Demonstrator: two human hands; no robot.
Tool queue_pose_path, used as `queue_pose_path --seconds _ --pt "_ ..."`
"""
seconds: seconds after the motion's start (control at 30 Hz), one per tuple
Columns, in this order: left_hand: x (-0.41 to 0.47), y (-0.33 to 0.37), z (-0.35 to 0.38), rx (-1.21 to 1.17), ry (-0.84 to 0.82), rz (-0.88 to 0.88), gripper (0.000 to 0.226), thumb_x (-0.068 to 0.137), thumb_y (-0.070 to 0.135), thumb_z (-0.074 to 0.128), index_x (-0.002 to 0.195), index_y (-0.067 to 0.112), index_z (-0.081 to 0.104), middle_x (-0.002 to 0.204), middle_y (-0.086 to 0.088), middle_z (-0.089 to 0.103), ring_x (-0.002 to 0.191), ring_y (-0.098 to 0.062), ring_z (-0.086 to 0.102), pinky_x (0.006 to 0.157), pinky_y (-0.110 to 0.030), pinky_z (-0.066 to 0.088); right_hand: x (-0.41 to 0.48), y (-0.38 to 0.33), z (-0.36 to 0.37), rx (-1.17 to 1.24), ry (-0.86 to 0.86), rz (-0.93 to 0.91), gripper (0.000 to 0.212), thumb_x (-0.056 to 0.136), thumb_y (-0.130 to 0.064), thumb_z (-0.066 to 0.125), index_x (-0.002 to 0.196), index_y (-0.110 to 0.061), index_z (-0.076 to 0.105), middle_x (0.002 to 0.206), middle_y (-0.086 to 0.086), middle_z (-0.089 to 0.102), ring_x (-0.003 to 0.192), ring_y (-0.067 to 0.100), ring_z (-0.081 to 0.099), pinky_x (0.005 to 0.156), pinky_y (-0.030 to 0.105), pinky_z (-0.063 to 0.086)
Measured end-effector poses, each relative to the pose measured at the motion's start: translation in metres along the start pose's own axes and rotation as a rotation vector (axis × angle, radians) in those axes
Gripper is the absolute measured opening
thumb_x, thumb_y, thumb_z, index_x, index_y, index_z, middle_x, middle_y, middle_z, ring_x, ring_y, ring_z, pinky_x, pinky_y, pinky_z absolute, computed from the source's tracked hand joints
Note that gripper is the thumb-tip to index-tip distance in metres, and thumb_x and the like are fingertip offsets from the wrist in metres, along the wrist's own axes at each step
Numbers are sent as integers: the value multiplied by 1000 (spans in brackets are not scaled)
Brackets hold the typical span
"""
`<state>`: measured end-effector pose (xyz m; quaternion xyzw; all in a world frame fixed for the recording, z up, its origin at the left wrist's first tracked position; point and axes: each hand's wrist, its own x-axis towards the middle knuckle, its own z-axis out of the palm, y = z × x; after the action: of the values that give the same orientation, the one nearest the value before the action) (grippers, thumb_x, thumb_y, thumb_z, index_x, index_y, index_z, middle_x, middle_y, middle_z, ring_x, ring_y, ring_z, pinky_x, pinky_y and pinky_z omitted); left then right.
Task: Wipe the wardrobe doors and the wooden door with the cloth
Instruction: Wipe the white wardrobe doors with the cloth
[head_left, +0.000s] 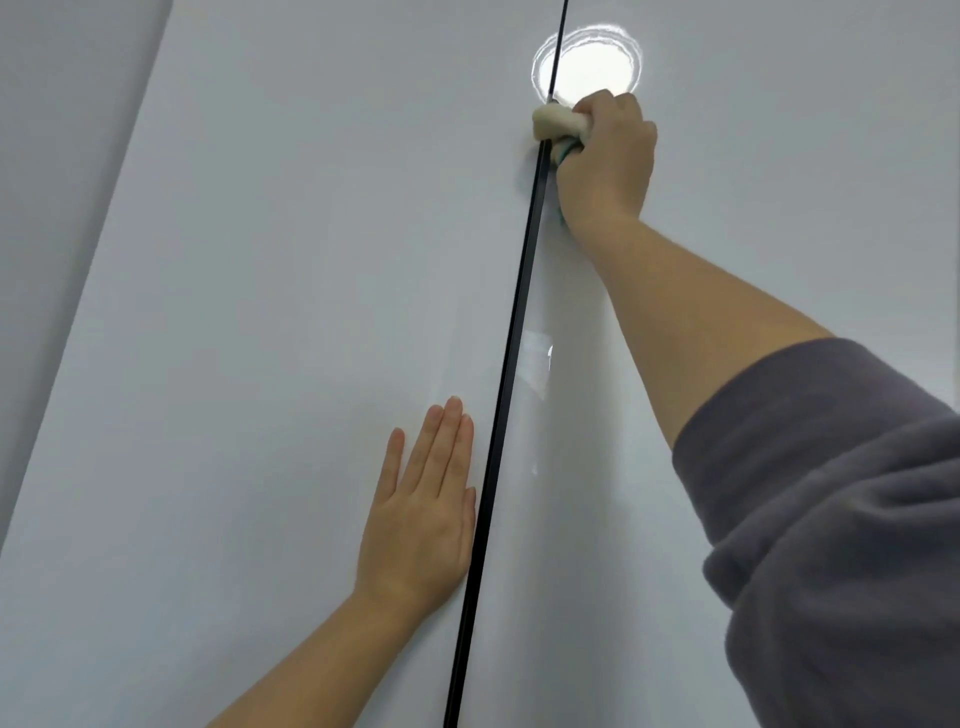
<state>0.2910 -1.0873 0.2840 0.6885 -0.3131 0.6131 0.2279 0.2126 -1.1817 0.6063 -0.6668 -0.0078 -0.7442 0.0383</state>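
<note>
While your right hand (605, 156) curls its fingers tight round the bunched cloth (558, 122), the wad pokes out just past your thumb side, pressed against the black gap (511, 332) at the edge of the right wardrobe door (753, 208). It looks soft and light, likely to squash or slip from a loose fist, so grip it mid-bundle. Your left hand (421, 525) lies flat on the left wardrobe door (234, 364), fingers straight and pressed together, fingertips just beside the gap. Those glossy panels look slick, so expect the cloth to glide.
</note>
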Motion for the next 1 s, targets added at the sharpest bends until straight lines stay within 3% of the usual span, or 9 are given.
queue_pose_path --seconds 0.33,0.43,0.63,0.8,1.0 --pt "1 0 -2 9 -4 3 57 97 19 27 151 0 25 161 -12 17 150 -25 14 118 -51 20 -17 4 1 -4 17 -24 42 83 1 41 117 -15 59 121 -1 56 108 23 47 87 32 43" --pt "0 0 -2 6 3 5 57 98 19 27 151 0 25 161 -13 18 150 -25 15 118 -52 20 -46 10 -2 69 32 -34 42 79 3 43 114 -11 61 115 3 59 102 26 49 80 28 40" --pt "1 -1 -2 13 8 12 57 98 19 28 151 0 25 161 -13 18 150 -25 16 118 -52 20 -148 27 -17 177 7 -142 37 72 4 48 102 -8 65 101 4 64 87 23 48 74 27 36" --pt "1 -3 -3 -33 20 12 55 100 20 28 151 0 27 160 -13 21 149 -25 18 120 -51 17 -254 42 -46 189 -133 -272 41 68 10 55 103 -6 69 106 4 66 93 22 51 83 30 44" --pt "-8 -6 -7 -65 -29 40 53 103 21 26 151 0 25 160 -13 20 150 -25 15 121 -49 11 -366 58 -67 211 -264 -322 39 69 11 65 103 -8 69 111 1 65 94 23 55 76 37 46"
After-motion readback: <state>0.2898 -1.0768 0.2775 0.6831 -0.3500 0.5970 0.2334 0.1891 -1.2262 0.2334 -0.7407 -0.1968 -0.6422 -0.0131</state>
